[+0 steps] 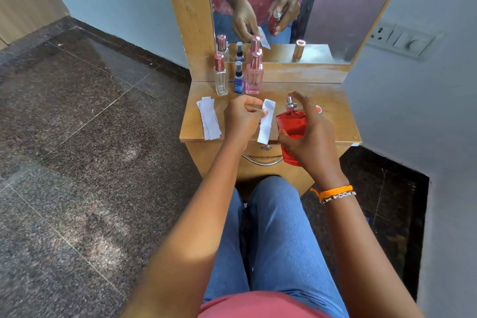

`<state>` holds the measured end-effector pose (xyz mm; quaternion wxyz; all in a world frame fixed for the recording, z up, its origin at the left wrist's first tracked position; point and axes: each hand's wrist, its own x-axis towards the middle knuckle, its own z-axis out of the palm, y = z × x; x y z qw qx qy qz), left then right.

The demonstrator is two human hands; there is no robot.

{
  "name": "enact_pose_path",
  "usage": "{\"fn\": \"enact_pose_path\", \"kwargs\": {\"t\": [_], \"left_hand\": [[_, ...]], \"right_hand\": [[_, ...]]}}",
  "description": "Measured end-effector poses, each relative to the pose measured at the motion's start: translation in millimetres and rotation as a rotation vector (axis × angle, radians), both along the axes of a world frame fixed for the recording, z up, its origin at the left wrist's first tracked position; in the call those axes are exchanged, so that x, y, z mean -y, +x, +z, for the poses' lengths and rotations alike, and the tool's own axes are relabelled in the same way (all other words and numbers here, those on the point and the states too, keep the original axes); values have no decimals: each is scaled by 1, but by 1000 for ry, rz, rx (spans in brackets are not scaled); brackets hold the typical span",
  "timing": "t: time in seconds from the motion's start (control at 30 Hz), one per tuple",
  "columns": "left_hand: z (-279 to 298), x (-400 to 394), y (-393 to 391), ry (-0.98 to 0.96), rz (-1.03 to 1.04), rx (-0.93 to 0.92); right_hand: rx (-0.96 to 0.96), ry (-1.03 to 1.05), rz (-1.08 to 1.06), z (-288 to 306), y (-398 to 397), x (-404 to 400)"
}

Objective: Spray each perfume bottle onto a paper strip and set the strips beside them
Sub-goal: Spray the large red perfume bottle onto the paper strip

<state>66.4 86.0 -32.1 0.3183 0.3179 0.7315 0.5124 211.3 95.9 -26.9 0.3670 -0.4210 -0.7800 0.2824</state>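
From the head view, the person sat at a small wooden desk (333, 100) with a mirror (335, 8) behind it. The right hand (312, 142) gripped a red perfume bottle (291, 126) above the desk's front edge, fingers curled round its body and the forefinger raised over the silver spray head. Its cap (319, 109) lay on the desk just behind that hand. The left hand (241, 119) pinched a white paper strip (267, 121) between thumb and fingers, holding it upright just beside the nozzle.

At the back left of the desk stood three more bottles in a row: a clear bottle (221, 80) with a rose-gold cap, a small blue spray bottle (238, 80), and a pink bottle (254, 80) with lettering that looked like "DCZ", though I could not read it surely. A few spare strips (209, 119) lay stacked on the desk's left side, in front of those bottles. An orange thread and a bracelet (335, 193) circled the right wrist.
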Motion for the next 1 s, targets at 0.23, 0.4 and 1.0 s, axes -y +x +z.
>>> {"fn": "enact_pose_path", "kwargs": {"t": [0.23,0.4,1.0], "left_hand": [[-13,-25,12,-83,117,-229],[-11,-16,10,-119,41,-514],[-29,-9,10,-74,-109,-609]], "right_hand": [[-3,-28,-5,-2,6,-7],[-35,-43,2,-4,5,-9],[-120,-94,8,-13,8,-14]]}}
